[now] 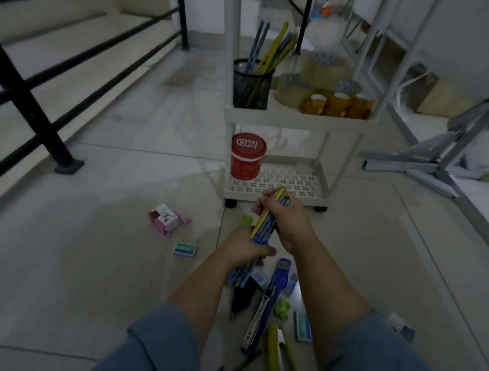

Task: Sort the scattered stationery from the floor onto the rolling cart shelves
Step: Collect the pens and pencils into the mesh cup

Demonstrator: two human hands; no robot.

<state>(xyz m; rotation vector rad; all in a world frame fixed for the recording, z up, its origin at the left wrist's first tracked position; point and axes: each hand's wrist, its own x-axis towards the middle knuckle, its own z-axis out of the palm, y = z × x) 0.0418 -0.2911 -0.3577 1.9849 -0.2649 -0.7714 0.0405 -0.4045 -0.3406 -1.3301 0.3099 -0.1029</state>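
Both my hands hold one bundle of blue and yellow pencils just in front of the white rolling cart. My left hand grips the bundle's lower part; my right hand grips the upper part near the cart's bottom shelf. On the middle shelf a black mesh cup holds more pencils beside several tape rolls. A red tub stands on the bottom shelf. A blue stapler, green sharpeners and small boxes lie on the floor.
A pink and white box lies on the tiles at left. A black railing runs along the left side above stairs. Grey metal frame parts lie at right. Yellow tools sit by my forearms.
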